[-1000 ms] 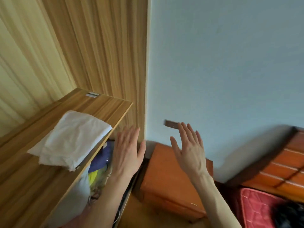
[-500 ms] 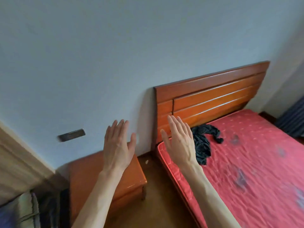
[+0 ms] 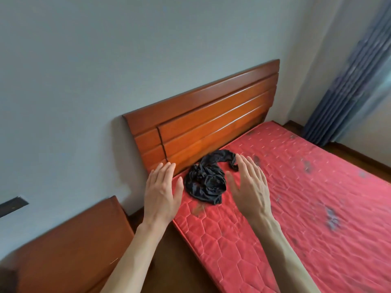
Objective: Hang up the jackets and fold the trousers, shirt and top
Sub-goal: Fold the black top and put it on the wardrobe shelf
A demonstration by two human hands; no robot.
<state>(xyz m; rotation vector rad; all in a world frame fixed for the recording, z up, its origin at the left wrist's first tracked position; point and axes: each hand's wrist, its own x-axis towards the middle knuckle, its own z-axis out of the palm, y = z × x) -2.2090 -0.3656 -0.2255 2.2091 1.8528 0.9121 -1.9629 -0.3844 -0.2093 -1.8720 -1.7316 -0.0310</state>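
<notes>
Black, crumpled garment [image 3: 208, 182] lies unfolded on the red mattress [image 3: 296, 197] by the headboard. Left hand [image 3: 161, 193] and right hand [image 3: 248, 187] hover beside it, fingers straight, holding nothing; folding it looks not yet begun.

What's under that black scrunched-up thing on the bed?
The black garment lies crumpled on the red mattress, near the wooden headboard. Around it only mattress shows. Whatever sits directly beneath the bundle is covered, so it cannot be seen. Neither open hand touches it.
</notes>
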